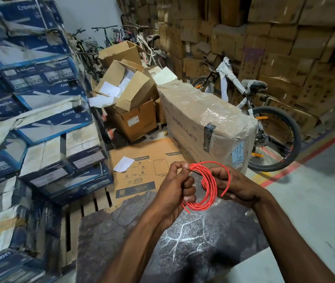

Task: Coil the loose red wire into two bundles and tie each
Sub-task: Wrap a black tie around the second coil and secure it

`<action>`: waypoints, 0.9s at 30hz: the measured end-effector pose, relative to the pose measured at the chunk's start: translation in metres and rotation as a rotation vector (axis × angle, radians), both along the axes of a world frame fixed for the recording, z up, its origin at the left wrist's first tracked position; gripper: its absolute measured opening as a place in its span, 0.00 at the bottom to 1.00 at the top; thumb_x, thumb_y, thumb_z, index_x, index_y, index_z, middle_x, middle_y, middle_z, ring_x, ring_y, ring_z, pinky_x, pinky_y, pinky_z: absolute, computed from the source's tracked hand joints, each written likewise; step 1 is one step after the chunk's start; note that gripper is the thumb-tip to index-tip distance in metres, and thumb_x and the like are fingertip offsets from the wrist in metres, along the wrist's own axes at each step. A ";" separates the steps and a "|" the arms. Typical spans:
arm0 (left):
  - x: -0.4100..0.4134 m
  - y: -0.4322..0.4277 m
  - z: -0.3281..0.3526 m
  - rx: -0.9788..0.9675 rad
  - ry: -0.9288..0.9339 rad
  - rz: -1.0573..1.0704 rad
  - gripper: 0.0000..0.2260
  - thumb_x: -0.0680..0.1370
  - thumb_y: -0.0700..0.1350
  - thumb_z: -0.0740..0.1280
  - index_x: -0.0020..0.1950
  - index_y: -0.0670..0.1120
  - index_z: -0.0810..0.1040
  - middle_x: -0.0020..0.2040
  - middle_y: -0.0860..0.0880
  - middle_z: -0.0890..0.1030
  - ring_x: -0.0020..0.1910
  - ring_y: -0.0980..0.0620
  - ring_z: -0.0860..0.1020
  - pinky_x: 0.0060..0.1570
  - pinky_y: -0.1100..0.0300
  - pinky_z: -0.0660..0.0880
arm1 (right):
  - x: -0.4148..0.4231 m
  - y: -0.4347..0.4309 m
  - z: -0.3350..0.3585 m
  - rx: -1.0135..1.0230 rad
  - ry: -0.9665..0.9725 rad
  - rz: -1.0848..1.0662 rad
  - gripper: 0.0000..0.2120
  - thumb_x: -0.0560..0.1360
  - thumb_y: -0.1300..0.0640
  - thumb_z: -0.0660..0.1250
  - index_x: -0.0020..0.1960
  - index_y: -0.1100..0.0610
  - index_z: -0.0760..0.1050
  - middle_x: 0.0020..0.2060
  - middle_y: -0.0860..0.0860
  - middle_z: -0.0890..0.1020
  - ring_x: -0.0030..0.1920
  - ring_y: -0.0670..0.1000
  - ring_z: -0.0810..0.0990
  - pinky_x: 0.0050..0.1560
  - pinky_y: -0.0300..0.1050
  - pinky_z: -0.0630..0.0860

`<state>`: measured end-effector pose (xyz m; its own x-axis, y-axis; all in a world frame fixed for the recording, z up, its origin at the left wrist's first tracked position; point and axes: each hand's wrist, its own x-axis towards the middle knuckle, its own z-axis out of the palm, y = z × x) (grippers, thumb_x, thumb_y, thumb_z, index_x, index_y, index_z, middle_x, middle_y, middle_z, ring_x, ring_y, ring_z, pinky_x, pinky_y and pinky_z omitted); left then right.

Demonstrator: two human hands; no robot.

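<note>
– Between the 2 hands, up in the air, what is held?
– Thin red wire (pixel 213 188), wound into a loose round coil of several turns.
– How do the hands sit on it?
– The left hand (pixel 174 186) curls its fingers round the coil's left side, with thumb and forefinger pinching a strand at the top. The right hand (pixel 238 186) curls round the right side from behind. 2 loose ends show: 1 arcs over the right hand, 1 pokes out below the left hand.
– What lies underneath?
– A dark slab with white veins (pixel 182 242), below the coil and not touching it, beside a pale wooden pallet (pixel 71 221).
– And further out?
– Ahead lies a flat brown cardboard carton printed Crompton (pixel 152 180), with a white paper slip (pixel 124 164) on it. Just beside it on the right stands a long carton wrapped in clear plastic film (pixel 203 119), and behind that a bicycle with a white-wrapped frame (pixel 264 119).
– The edges?
– Stacked blue and white boxes (pixel 40 88) on the left, open brown cartons holding white sheets (pixel 134 88) at the back, a wall of brown cartons (pixel 284 37) beyond, and grey floor (pixel 315 190) with a red line (pixel 313 152) on the right.
</note>
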<state>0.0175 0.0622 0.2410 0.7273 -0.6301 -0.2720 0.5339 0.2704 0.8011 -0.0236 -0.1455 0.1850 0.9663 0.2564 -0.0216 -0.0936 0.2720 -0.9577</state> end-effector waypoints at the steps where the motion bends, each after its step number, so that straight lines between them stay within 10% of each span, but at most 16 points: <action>1: -0.001 0.000 -0.001 -0.021 -0.010 -0.002 0.02 0.86 0.45 0.57 0.54 0.48 0.68 0.33 0.51 0.59 0.27 0.57 0.56 0.24 0.66 0.58 | 0.000 0.001 -0.001 0.015 0.011 -0.005 0.31 0.73 0.50 0.78 0.56 0.76 0.71 0.44 0.65 0.72 0.20 0.42 0.63 0.23 0.31 0.63; 14: -0.006 0.010 -0.005 -0.057 -0.112 0.006 0.11 0.80 0.35 0.59 0.56 0.48 0.74 0.34 0.50 0.59 0.29 0.55 0.57 0.27 0.62 0.56 | 0.007 0.012 -0.008 0.155 0.093 0.072 0.27 0.71 0.53 0.80 0.58 0.70 0.74 0.38 0.63 0.68 0.18 0.40 0.63 0.23 0.31 0.62; 27: -0.012 0.022 -0.004 0.004 -0.285 -0.064 0.01 0.82 0.47 0.66 0.51 0.50 0.76 0.39 0.51 0.72 0.31 0.55 0.59 0.28 0.65 0.61 | 0.012 0.025 -0.005 0.120 0.102 0.135 0.05 0.75 0.59 0.71 0.47 0.61 0.81 0.31 0.56 0.77 0.18 0.39 0.65 0.21 0.33 0.58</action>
